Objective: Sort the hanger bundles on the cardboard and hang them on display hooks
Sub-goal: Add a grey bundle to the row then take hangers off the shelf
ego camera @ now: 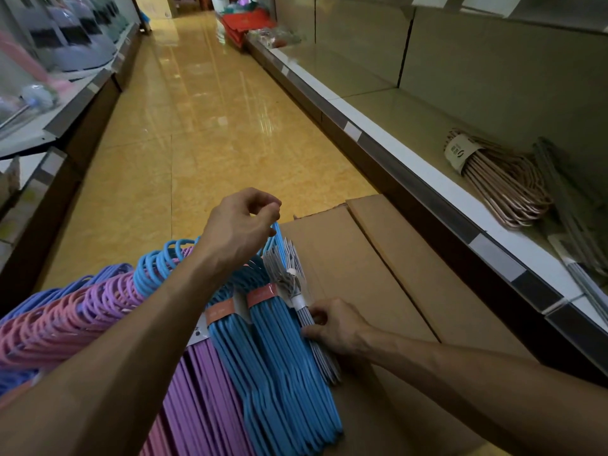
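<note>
Blue hangers [279, 350] with orange paper bands [261, 296] lie beside purple hangers [200, 399], pink hangers [42, 330] and a grey bundle [316, 337] on brown cardboard [378, 278]; rose-gold hangers [506, 189] rest on a beige shelf [411, 120] above a glossy yellow floor [197, 126].

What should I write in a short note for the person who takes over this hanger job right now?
Left hand: pinching the hook tops of the blue bundle.
Right hand: gripping the grey bundle at the right end of the row.
Things: purple bundle, blue and grey bundles lie side by side on the cardboard; pink hangers and more purple ones sit far left. A rose-gold bundle lies on the shelf.
Done: bundles grouped by colour.
Left: finish sorting, then hang every bundle; no display hooks are in view.
</note>
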`<state>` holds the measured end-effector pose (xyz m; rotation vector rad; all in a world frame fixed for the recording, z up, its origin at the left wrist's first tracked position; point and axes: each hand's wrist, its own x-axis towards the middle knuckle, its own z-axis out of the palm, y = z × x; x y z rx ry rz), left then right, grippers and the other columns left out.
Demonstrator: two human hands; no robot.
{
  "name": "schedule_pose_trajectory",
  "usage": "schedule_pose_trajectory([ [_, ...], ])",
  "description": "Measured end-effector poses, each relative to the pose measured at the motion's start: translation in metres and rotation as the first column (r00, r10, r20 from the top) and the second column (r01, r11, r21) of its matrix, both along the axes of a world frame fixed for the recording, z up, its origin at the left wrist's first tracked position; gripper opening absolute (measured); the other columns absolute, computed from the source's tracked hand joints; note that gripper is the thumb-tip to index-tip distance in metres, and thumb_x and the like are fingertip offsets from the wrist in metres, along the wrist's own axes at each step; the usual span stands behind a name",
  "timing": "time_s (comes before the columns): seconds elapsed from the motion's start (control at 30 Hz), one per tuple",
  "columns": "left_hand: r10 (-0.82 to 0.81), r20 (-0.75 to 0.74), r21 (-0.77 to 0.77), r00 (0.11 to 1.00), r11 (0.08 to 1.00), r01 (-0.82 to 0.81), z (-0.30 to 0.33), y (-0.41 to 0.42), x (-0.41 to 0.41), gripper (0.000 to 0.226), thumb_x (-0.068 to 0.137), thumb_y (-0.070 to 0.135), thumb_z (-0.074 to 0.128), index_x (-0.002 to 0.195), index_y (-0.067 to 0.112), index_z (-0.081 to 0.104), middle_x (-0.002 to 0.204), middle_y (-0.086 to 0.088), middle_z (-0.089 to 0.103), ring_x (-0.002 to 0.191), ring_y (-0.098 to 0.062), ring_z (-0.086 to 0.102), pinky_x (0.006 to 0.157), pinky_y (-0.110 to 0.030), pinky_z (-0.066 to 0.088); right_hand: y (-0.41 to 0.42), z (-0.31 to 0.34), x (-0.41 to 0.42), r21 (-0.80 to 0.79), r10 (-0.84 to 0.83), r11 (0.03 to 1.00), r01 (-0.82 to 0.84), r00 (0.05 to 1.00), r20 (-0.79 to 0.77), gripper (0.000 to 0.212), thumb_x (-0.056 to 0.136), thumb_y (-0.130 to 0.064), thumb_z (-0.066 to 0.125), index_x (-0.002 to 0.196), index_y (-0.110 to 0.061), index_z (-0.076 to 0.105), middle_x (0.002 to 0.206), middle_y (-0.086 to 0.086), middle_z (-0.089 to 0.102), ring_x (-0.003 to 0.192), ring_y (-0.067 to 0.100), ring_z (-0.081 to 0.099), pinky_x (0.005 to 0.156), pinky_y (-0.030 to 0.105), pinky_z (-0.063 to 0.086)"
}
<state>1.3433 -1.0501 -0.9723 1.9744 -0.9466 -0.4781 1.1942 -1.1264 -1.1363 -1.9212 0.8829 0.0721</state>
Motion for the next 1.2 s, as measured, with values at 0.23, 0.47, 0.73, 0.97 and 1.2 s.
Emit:
schedule_pose_trajectory([
  [0.23,-0.006,0.019,-0.016,1.0,1.0,0.006,0.002,-0.01,-0.008,0.018,0.1,0.024,0.051,0.106,0.022,0.068,0.097,0.006,0.071,0.082,-0.01,0.072,0.082,-0.045,0.059,-0.013,0.017,-0.016,-0.047,0.001,0.999,0.0,1.0,0.011,0.02,0.094,-0.03,0.066,0.111,-0.021,0.068,0.104,-0.004,0.068,0.094,0.009,0.063,0.078,0.023,0.052],
  [0.47,-0.075,-0.023,-0.04,0.997,0.996,0.074,-0.001,-0.028,-0.026,0.016,0.1,0.023,0.053,0.105,0.023,0.068,0.097,0.005,0.072,0.077,-0.005,0.072,0.071,-0.03,0.057,-0.018,0.058,-0.065,-0.192,0.101,0.977,-0.092,0.994,0.037,0.02,0.1,-0.027,0.055,0.116,-0.022,0.065,0.107,-0.008,0.064,0.099,0.006,0.059,0.086,0.022,0.052],
  [0.73,-0.187,-0.104,-0.097,0.977,0.979,0.177,0.004,-0.067,-0.069,0.018,0.1,0.022,0.051,0.109,0.021,0.067,0.099,0.001,0.07,0.079,-0.01,0.071,0.073,-0.031,0.058,-0.047,0.083,-0.142,-0.22,-0.017,0.975,0.044,0.993,0.121,0.019,0.099,-0.028,0.057,0.115,-0.023,0.068,0.102,-0.008,0.069,0.096,0.003,0.063,0.087,0.027,0.055],
  [0.97,-0.319,-0.127,-0.112,0.939,0.945,0.306,-0.01,-0.101,-0.114,0.016,0.1,0.022,0.052,0.106,0.021,0.067,0.097,0.0,0.07,0.08,-0.012,0.072,0.071,-0.032,0.059,-0.094,0.099,-0.218,-0.303,-0.255,0.908,0.289,0.956,0.148,0.013,0.098,-0.029,0.059,0.106,-0.029,0.069,0.092,-0.012,0.069,0.089,0.001,0.064,0.082,0.023,0.055],
  [1.2,-0.392,-0.165,-0.12,0.905,0.919,0.376,-0.029,-0.132,-0.153,0.015,0.1,0.02,0.052,0.101,0.024,0.067,0.095,-0.001,0.069,0.079,-0.012,0.071,0.069,-0.03,0.058,-0.155,0.114,-0.281,-0.475,-0.507,0.693,0.542,0.835,0.213,0.017,0.094,-0.037,0.063,0.106,-0.024,0.061,0.094,-0.009,0.065,0.083,0.003,0.06,0.069,0.019,0.049],
])
